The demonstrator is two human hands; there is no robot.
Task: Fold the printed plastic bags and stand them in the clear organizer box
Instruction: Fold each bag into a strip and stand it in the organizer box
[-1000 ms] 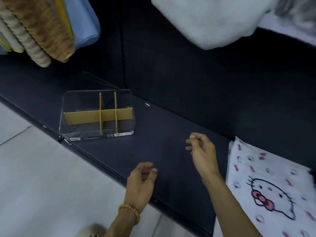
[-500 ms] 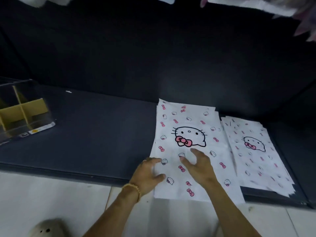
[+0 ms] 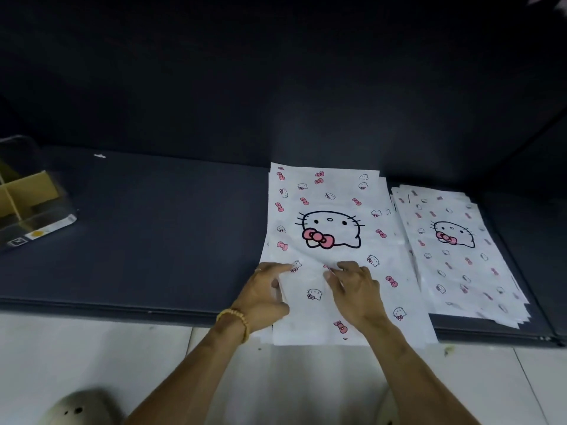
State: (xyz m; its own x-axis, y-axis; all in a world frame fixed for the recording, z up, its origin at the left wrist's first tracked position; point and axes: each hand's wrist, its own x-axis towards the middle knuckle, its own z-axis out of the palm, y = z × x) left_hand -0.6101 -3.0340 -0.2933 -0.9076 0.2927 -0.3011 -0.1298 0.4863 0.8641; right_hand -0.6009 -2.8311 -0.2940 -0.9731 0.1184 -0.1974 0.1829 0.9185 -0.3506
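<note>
Printed bags, white thin plastic with a black-outlined cat face, pink bow and scattered small bows and faces, in two flat stacks on a dark mat.

Far left: clear organizer box (image 3: 29, 207), cut off by the frame edge. Transparent walls, tan cardboard dividers crossing inside, white label strip with a yellow dot along its front rim. Compartments in view hold nothing. Well apart from the bags.

Dark mat (image 3: 159, 240): matte, navy-black, raised above pale floor tiles (image 3: 92, 348). A small white speck lies near its back edge.

Centre: near stack of bags (image 3: 328, 204), its front edge overhanging the mat. Top sheet slightly wrinkled around the fingers.

Left hand (image 3: 264, 294), bead bracelet (image 3: 236, 320) on the wrist, fingers curled at the stack's left edge, apparently pinching the top bag. Right hand (image 3: 352, 289) just beside it, fingertips pressed down on the same sheet, bunching it; grip unclear. The hands do not touch.

Right: second stack of bags (image 3: 454, 250), fanned and uneven, print blurred, just beside the first.

Bottom left: a rounded grey object (image 3: 76, 409) with holes, blurred, unidentifiable.
</note>
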